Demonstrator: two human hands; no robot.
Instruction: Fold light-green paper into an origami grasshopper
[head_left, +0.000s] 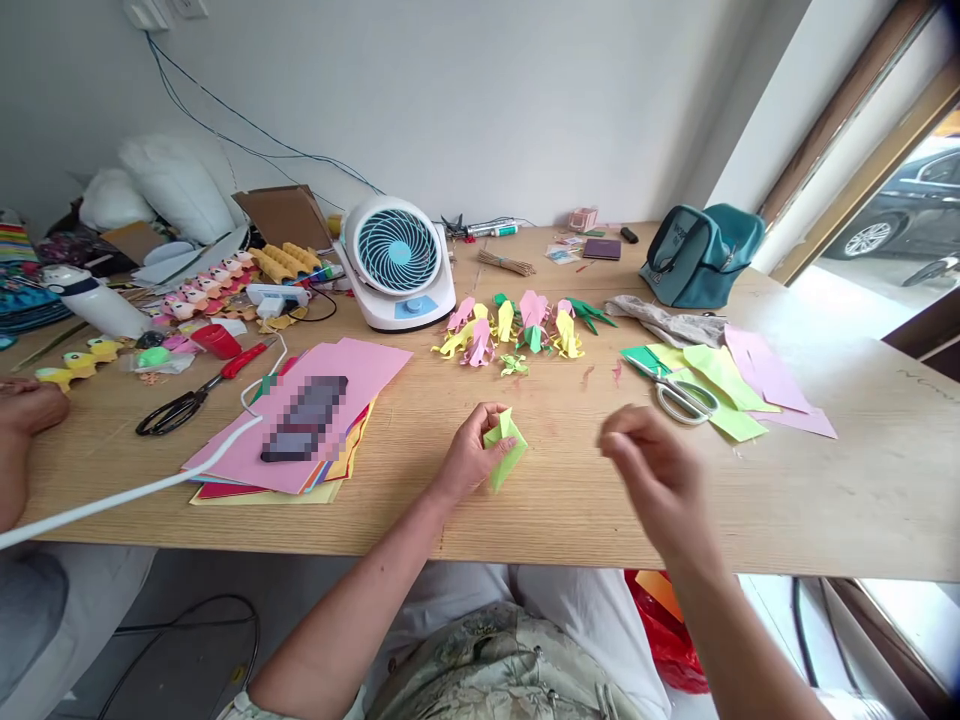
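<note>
My left hand [476, 447] pinches a small folded piece of light green paper [511, 466] just above the table, thumb in front and fingers behind. Its folds come to points at the top and bottom. Off to the right, my right hand [654, 470] hovers with curled, closed fingers, slightly blurred, and no object shows in it. Beyond the hands sits a cluster of folded paper figures [480, 345] in pink, yellow and green. White-handled scissors [686, 400] lie on green paper sheets [724, 375] nearest my right hand.
Pink paper sheets [352, 375] under a blurred-out phone [304, 420] lie at the left, with red-and-black scissors [202, 388] beside them. A white fan [397, 262] stands behind. A teal bag [701, 258] is at the back right. Another person's hand [34, 405] rests at the far left.
</note>
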